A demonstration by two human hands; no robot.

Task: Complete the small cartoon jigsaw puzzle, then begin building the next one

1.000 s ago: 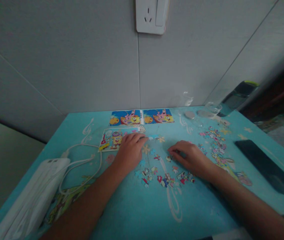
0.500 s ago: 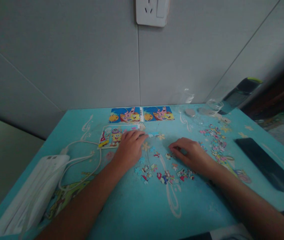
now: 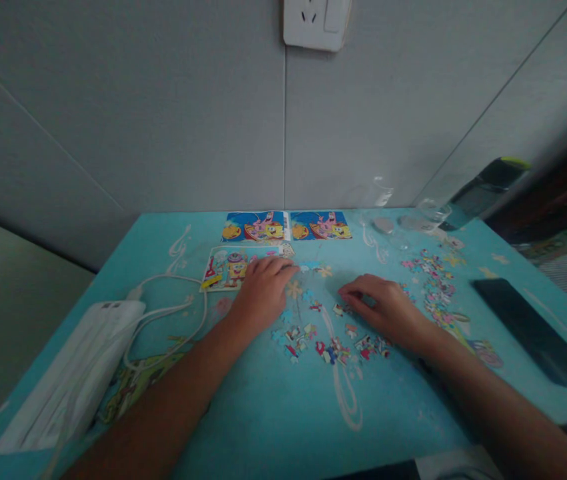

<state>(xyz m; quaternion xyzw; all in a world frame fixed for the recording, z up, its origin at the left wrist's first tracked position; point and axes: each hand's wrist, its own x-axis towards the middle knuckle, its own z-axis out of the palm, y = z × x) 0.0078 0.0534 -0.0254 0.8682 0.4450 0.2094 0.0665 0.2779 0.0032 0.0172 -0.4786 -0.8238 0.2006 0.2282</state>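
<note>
My left hand (image 3: 266, 285) rests over the right part of a cartoon picture card (image 3: 220, 270), its fingers curled and close together. Its fingertips reach a short row of light blue jigsaw pieces (image 3: 310, 267); what they grip, if anything, is hidden. Across from it, my right hand (image 3: 382, 303) is closed in a pinch, thumb against forefinger, low over the table. Whatever lies in that pinch is too small to make out. Loose jigsaw pieces (image 3: 333, 351) are scattered between and below the hands, and a single piece (image 3: 338, 310) lies just by my right fingertips.
More jigsaw pieces (image 3: 436, 283) are heaped at the right. A dark flat case (image 3: 530, 327) lies beyond them. Clear plastic cups (image 3: 433, 212) and a tilted bottle (image 3: 483, 190) stand at the back right. Left are a white power strip (image 3: 70, 373) and its cable (image 3: 205, 313). Two blue cartoon cards (image 3: 320, 227) lie against the wall.
The view has shifted slightly, so everything sits a little further right. Both hands keep nearly the same pose and place on the table.
</note>
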